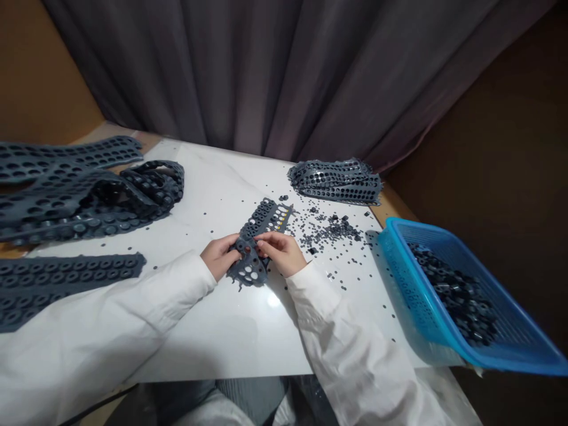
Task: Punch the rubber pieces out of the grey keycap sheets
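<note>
White sleeves, nearest the camera, lead to two bare hands over the middle of the tabletop. The fingers of the left hand grip the left side of a dark perforated strip, thumb on top, while the fingers of the right hand pinch at it just opposite; whether a loose piece sits between those tips is hidden. The strip's near part is bent up around the hands, and its far part runs away over the tabletop. Handling it well probably means bracing the web close beside the pinch, so that it flexes rather than tears, and working along one row at a time. Right of the strip lie many small dark bits; keeping them from under the strip should help it sit flat. Beyond them rests a bundle of perforated sheets, and farther right a blue basket holds dark pieces. More dark sheets lie at the left, well apart.
</note>
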{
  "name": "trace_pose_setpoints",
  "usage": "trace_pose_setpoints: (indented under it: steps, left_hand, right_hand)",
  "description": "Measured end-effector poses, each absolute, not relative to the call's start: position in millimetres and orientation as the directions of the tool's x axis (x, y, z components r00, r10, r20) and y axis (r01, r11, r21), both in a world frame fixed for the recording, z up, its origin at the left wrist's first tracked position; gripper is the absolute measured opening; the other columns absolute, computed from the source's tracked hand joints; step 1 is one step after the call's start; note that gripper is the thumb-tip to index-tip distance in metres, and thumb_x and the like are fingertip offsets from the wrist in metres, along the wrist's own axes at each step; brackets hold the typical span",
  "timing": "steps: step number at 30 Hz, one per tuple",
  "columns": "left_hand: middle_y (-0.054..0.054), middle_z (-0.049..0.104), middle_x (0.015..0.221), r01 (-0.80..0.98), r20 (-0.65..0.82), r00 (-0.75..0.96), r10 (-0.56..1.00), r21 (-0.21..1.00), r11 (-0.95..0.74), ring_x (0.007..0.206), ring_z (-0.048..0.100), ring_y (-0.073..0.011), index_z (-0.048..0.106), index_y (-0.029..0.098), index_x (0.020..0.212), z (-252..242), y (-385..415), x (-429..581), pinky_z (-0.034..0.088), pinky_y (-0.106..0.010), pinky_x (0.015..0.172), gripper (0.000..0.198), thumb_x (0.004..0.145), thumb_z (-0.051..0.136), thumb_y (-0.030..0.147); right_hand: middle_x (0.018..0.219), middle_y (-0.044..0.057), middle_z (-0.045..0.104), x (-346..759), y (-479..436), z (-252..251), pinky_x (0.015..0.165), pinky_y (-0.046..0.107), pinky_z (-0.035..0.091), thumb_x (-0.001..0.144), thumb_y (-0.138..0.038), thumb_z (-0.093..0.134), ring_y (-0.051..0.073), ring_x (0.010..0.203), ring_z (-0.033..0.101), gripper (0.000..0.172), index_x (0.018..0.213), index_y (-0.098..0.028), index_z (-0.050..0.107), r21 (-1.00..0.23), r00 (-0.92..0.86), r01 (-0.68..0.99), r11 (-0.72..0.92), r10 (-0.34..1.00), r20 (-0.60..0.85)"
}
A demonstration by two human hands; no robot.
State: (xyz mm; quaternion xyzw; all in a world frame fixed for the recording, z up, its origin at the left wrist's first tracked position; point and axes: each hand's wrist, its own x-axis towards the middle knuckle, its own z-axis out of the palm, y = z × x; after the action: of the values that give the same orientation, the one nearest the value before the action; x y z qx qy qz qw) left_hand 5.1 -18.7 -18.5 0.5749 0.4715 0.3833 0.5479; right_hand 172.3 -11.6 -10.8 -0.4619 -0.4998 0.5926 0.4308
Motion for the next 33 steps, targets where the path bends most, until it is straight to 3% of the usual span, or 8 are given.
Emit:
trace_pose_setpoints:
  steps: [5,8,13,19,29,33]
  left_hand:
    - [0.001,0.058,0.065,0.202,-0.005,0.324,0.946,0.977,-0.064,0.064,0.052,-0.0149,0.060,0.015,0.079,-26,-15,2,0.042,-0.025,0.060,0.018,0.066,0.050,0.023]
    - [0.002,0.055,0.061,0.238,0.019,0.323,0.946,0.966,-0.100,0.060,0.051,-0.0136,0.060,0.014,0.076,-26,-16,2,0.041,-0.023,0.056,0.016,0.068,0.052,0.026]
    - [0.003,0.052,0.055,0.315,-0.011,0.279,0.960,0.946,-0.080,0.054,0.047,-0.0119,0.061,0.014,0.069,-17,-23,6,0.036,-0.021,0.048,0.026,0.071,0.058,0.039]
    - [0.004,0.049,0.049,0.318,-0.003,0.290,0.957,0.943,-0.093,0.050,0.046,-0.0109,0.057,0.014,0.060,-16,-22,7,0.035,-0.021,0.046,0.027,0.071,0.057,0.038]
    - [0.003,0.053,0.052,0.204,-0.062,0.214,0.975,0.979,0.017,0.050,0.048,-0.0111,0.059,0.014,0.064,-15,-20,6,0.039,-0.021,0.046,0.027,0.068,0.061,0.040]
    - [0.005,0.048,0.046,0.162,-0.121,0.184,0.975,0.982,0.091,0.043,0.042,-0.0086,0.057,0.014,0.062,-13,-19,7,0.034,-0.019,0.040,0.029,0.065,0.062,0.043]
  right_hand:
    - [0.068,0.001,0.067,172,-14,-8,0.057,0.026,0.048,0.059,-0.035,0.072,0.010,0.054,0.056,0.026,0.077,-0.017,0.066,-0.986,-0.239,-0.056,-0.160,0.961,-0.142]
    - [0.060,-0.001,0.064,171,-14,-9,0.054,0.024,0.046,0.054,-0.035,0.075,0.009,0.051,0.054,0.031,0.076,-0.015,0.065,-0.982,-0.252,-0.034,-0.184,0.953,-0.169]
    - [0.053,-0.004,0.055,171,-13,-12,0.050,0.023,0.044,0.052,-0.034,0.076,0.008,0.047,0.049,0.028,0.066,-0.016,0.060,-0.981,-0.263,-0.017,-0.192,0.948,-0.181]
    - [0.052,-0.003,0.055,171,-14,-15,0.049,0.022,0.043,0.058,-0.033,0.072,0.008,0.046,0.049,0.023,0.065,-0.015,0.061,-0.990,-0.253,0.073,-0.120,0.958,-0.135]
    - [0.051,-0.003,0.061,179,-6,-13,0.050,0.022,0.047,0.042,-0.036,0.081,0.008,0.045,0.055,0.039,0.071,-0.014,0.067,-0.936,-0.296,-0.116,-0.332,0.911,-0.287]
    - [0.055,-0.001,0.063,181,-5,-16,0.051,0.022,0.046,0.044,-0.033,0.080,0.007,0.045,0.055,0.038,0.073,-0.014,0.065,-0.912,-0.277,-0.147,-0.384,0.901,-0.335]
